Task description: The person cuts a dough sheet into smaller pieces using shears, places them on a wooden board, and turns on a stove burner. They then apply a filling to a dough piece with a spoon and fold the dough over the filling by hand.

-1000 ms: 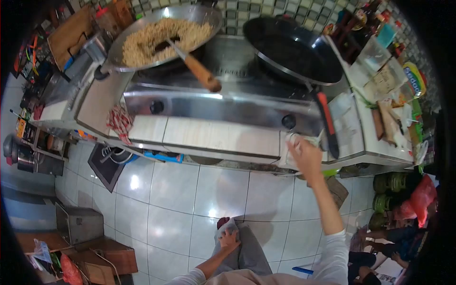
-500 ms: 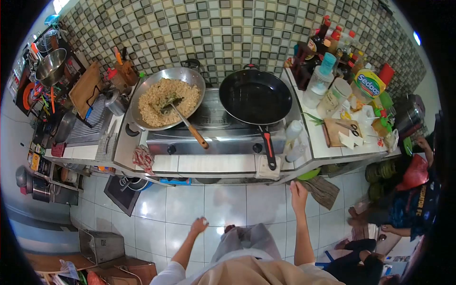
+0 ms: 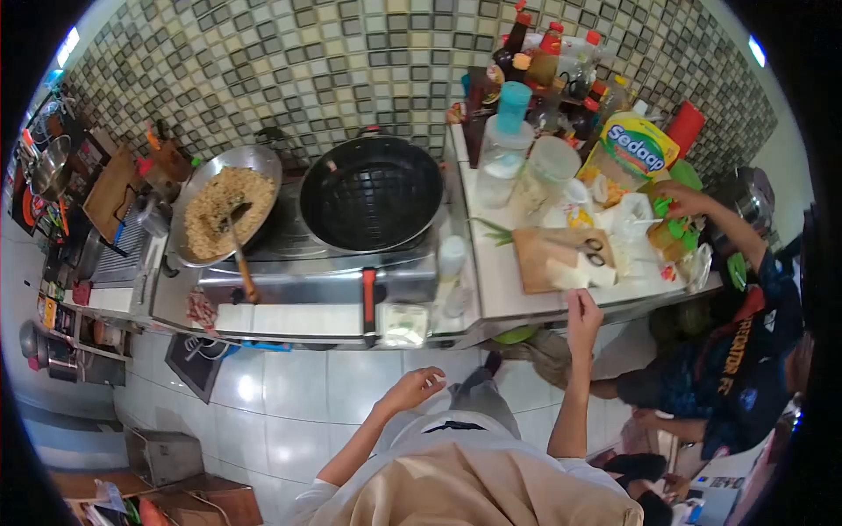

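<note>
Here at the bench, my right hand is up at the near edge of the wooden cutting board, fingers bunched with the tips close together. They're right by the white pieces lying on the board, but I can't tell whether they touch or grip anything. My left hand is lower, out over the tiled floor, fingers parted and loosely bent, with nothing visible in them.

On the board, behind the white pieces, lie the scissors, dark handles to the right. A green leaf sits just off the left edge. Behind, two clear jars stand side by side, the left one topped in light blue, and to their right there's the yellow and green Sedaap packet.

Over to the left, the black pan is on the stove, its red and black handle pointing my way, a white square cloth just beside it. Further left, the wok holds a heap of light brown food, and a wooden-handled spatula leans out over the rim.

Far right, another person's hand is close to the green-lidded containers; contact is unclear.
</note>
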`<state>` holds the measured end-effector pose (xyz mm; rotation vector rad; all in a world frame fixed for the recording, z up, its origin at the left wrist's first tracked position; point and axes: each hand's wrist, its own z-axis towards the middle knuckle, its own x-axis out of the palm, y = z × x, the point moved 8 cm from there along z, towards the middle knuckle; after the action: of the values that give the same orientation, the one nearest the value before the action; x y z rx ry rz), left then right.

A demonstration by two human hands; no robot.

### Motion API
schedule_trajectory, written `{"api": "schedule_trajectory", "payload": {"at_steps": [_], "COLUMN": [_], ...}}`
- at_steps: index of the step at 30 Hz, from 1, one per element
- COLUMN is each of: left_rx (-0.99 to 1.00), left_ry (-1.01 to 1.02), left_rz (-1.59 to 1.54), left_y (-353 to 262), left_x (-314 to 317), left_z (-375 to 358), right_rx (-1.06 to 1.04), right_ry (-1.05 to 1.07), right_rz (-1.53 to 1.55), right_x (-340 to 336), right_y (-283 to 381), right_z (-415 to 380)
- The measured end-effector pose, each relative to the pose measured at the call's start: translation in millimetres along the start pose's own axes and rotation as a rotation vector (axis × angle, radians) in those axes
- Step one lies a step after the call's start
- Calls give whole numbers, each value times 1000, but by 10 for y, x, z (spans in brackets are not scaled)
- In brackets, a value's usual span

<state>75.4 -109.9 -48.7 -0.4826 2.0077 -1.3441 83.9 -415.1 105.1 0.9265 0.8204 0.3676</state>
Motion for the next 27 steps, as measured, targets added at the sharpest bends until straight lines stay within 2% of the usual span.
{"api": "schedule_trajectory", "payload": {"at_steps": [1,2,5,7,8,9,10,11,13,17,19,22,23,24,25,26,27], "left_rx": [-11,22,119,86,64,94,127,109,87,36,2,-20,-8,10,10,-7,-22], "left_ry": [10,-71,-366,-567,-580,-620,-655,-662,-691,-778,-801,-737,-749,-759,-764,-751,-715], "left_rz": [-6,-39,-47,97,85,231,381,376,568,652,618,542,355,169,171,-314,-796], "left_y": [-359,-694,-1395,-1676,-1703,-1786,-1884,-1907,-2031,-2108,-2075,-2006,-1936,-1863,-1815,-1592,-1389], "left_x": [31,43,-30,-105,-66,-50,-24,23,117,267,281,273,217,155,104,80,114], "left_z": [218,401,921,1236,1394,1541,1657,1741,1857,1926,1952,1965,1956,1954,1949,1940,1950], "right_rx": [-9,-40,-154,-233,-286,-343,-339,-342,-313,-342,-228,-176,-172,-258,-347,-352,-481], "right_ry": [8,74,232,325,391,449,548,567,721,884,988,1003,1008,906,802,807,723], "right_rz": [-13,-58,-140,-165,-192,-216,-319,-316,-286,-348,-327,-271,-267,-263,-258,-255,-305], "right_x": [-57,-102,-164,-177,-167,-159,-138,-142,-54,115,152,143,174,181,163,169,148], "right_y": [-27,-54,-116,-177,-215,-240,-303,-357,-489,-646,-680,-741,-808,-806,-757,-747,-556], "right_z": [261,448,945,1189,1288,1382,1455,1527,1614,1644,1680,1769,1754,1791,1834,1817,1781]}}
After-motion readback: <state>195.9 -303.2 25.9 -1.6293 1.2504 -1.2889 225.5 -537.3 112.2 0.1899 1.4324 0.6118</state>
